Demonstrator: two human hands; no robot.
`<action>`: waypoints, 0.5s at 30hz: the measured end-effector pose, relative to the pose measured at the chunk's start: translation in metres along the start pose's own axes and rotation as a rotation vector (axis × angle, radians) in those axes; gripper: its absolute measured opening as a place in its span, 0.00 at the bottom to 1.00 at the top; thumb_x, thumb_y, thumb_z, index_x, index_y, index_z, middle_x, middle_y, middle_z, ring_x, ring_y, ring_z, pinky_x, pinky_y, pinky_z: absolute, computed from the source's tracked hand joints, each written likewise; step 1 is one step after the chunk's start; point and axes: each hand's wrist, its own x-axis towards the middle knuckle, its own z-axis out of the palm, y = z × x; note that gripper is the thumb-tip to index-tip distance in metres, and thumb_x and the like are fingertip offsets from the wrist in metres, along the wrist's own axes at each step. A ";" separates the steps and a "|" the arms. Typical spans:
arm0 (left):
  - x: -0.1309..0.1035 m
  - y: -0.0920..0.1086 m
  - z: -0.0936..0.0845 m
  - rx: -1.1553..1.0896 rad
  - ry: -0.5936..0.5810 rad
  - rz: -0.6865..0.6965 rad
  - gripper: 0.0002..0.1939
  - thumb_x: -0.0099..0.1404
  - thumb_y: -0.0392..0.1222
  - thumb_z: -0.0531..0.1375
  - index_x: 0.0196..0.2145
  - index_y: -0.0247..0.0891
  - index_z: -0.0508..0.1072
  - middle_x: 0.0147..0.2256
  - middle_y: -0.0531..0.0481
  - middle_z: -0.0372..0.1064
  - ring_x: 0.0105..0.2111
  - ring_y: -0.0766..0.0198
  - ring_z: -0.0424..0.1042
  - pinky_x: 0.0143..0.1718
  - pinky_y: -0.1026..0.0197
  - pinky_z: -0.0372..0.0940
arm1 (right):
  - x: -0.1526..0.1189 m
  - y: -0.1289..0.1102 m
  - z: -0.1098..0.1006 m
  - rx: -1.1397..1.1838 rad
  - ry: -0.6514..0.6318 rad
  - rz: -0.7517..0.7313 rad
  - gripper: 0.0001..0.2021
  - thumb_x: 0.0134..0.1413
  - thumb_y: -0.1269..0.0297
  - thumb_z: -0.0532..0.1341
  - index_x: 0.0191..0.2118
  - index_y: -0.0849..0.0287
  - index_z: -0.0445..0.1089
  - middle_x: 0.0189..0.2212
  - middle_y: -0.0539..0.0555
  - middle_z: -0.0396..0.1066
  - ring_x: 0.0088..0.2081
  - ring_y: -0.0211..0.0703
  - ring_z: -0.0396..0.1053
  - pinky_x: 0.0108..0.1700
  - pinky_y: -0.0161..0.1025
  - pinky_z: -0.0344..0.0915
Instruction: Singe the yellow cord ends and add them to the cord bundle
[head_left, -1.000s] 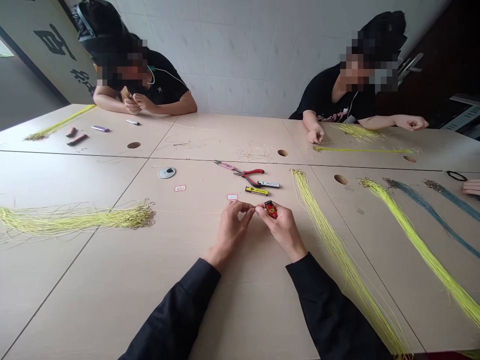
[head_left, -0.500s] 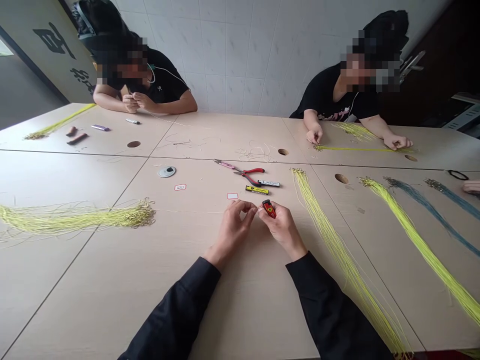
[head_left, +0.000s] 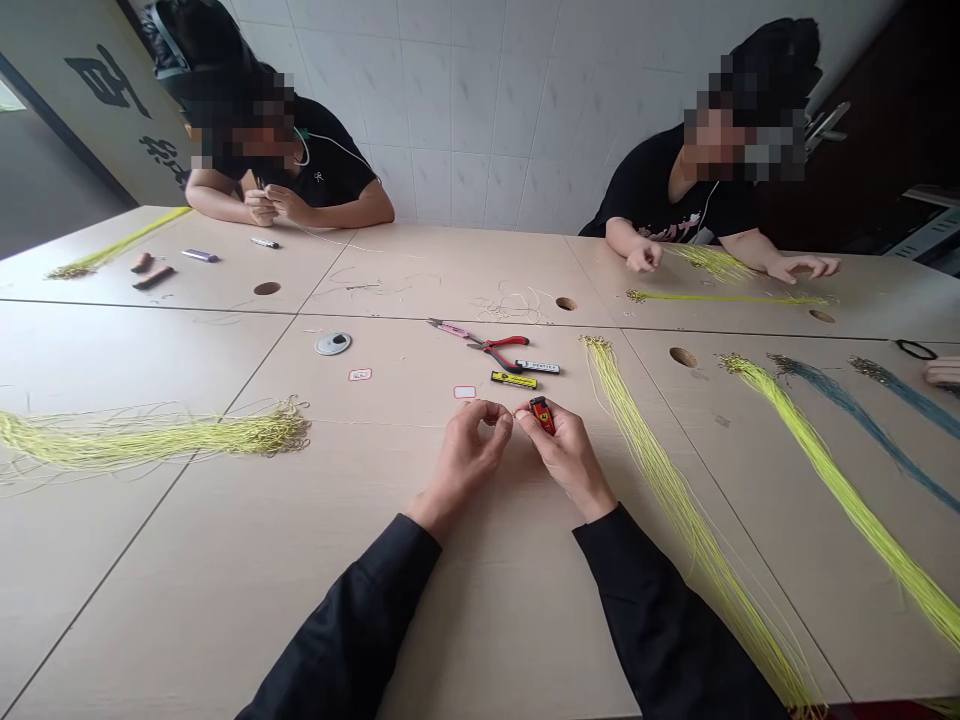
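Note:
My left hand (head_left: 474, 445) is pinched closed on a thin pale-yellow cord (head_left: 382, 424), which trails left over the table toward a bundle of yellow cords (head_left: 225, 435) with small metal ends. My right hand (head_left: 564, 450) is wrapped round a red lighter (head_left: 541, 414). Its thumb and fingertips sit close beside my left fingertips, near the cord's end; whether they also grip the cord is too small to tell. Just beyond my hands lie a yellow lighter (head_left: 514, 381), a white lighter (head_left: 538, 368) and red-handled pliers (head_left: 498, 350).
Pink-handled snips (head_left: 448, 328), a grey round cap (head_left: 333, 344) and small labels (head_left: 360, 375) lie ahead. More yellow cords (head_left: 660, 460) and blue cords (head_left: 847, 405) stretch along the right. Two co-workers sit across the table (head_left: 315, 600), which has round holes (head_left: 682, 357).
My left and right fingertips have parted slightly, and the red lighter has shifted a little right. The co-worker at right has lifted both hands off the yellow cords.

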 end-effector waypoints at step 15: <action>0.002 -0.009 0.005 -0.003 -0.010 -0.035 0.02 0.62 0.38 0.58 0.30 0.39 0.69 0.31 0.51 0.72 0.33 0.65 0.69 0.37 0.61 0.62 | 0.000 -0.001 -0.002 -0.066 0.006 -0.073 0.17 0.60 0.50 0.61 0.30 0.59 0.67 0.22 0.46 0.56 0.25 0.36 0.52 0.29 0.35 0.53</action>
